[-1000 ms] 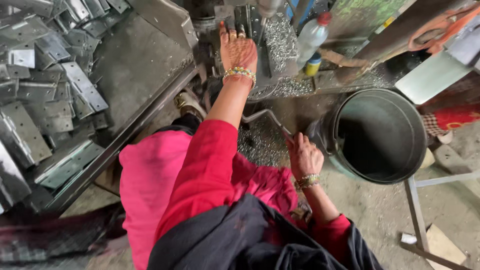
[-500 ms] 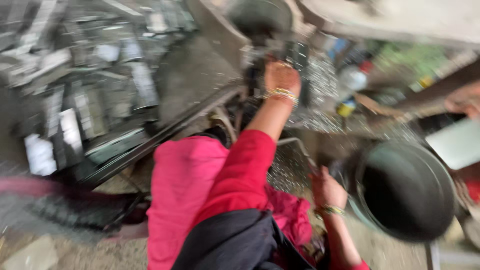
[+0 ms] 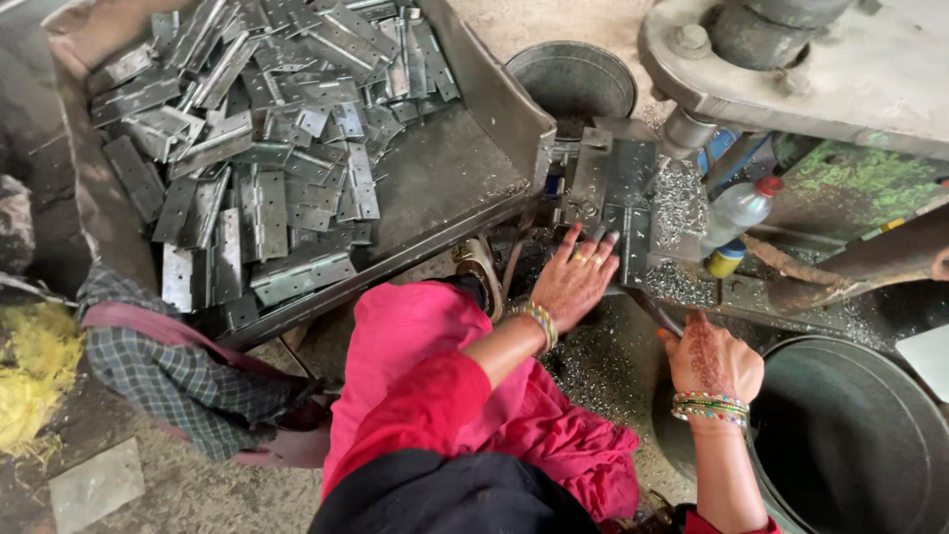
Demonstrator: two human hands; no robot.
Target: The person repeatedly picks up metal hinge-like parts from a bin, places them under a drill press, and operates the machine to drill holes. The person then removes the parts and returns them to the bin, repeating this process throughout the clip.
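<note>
1. We see our left hand [image 3: 573,280] stretched forward from a pink sleeve, palm down and fingers spread, resting flat on the metal plate [image 3: 618,188] of the machine [image 3: 791,69]; it is open and grips nothing.
2. We see our right hand [image 3: 710,358] lower and to the right of that plate, wrist bent back, fingers curled shut around the end of a thin metal lever [image 3: 647,307] that runs up toward the plate.
3. Each wrist carries bangles: a single band on the left, a stack of several on the right.
4. The plate sits at the foot of the machine, just right of the tray [image 3: 445,188], with metal shavings [image 3: 677,203] strewn over it and beside it.
5. The tray, left of the plate, holds a heap of flat grey hinges [image 3: 257,148], too many and too overlapped for us to count.
6. We count two round metal buckets: one bucket [image 3: 571,77] above the plate, behind the tray's corner, and one large dark tub [image 3: 850,435] below right of the plate, next to our right hand.
7. One plastic bottle [image 3: 736,210] with a red cap stands right of the plate, with a small yellow-and-blue container [image 3: 725,260] touching it below.
8. Far left of the plate we see one checked cloth [image 3: 168,381] and one yellow bundle [image 3: 30,376] on the floor.
</note>
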